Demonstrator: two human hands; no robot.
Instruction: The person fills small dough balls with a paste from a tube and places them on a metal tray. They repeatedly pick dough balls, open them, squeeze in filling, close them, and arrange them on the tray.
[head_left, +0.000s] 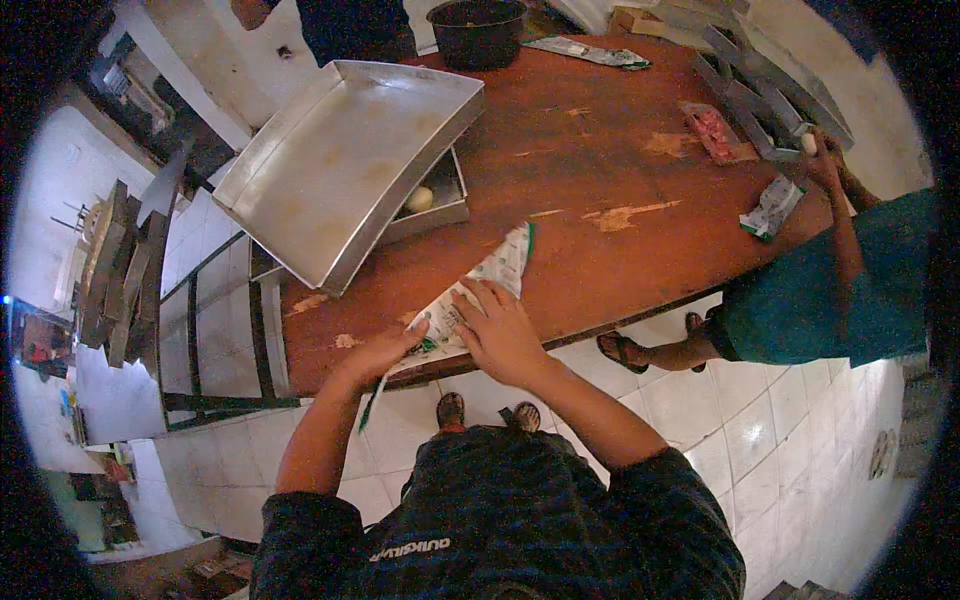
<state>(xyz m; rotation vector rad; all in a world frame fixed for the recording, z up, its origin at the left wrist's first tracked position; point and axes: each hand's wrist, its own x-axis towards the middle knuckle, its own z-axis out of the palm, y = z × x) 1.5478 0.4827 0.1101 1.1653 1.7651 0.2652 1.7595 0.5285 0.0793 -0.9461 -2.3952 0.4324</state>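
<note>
A white printed plastic bag or sheet (499, 266) with green edges lies folded flat along the table's near edge. My right hand (495, 326) rests on top of it, palm down, with its fingers spread over the surface. At the sheet's left end, my left hand (382, 351) touches it near a green-printed part. Whether those fingers grip it or only press on it is hidden. A narrow green-edged strip (369, 409) hangs over the table edge below my left hand.
A large metal tray (337, 161) sits tilted over another metal pan (435, 214) holding a pale round ball (419, 199). A dark pot (480, 34) stands at the far side. On the right, a co-worker's hands (823, 157) are beside narrow metal tins (750, 97) and a reddish packet (716, 133).
</note>
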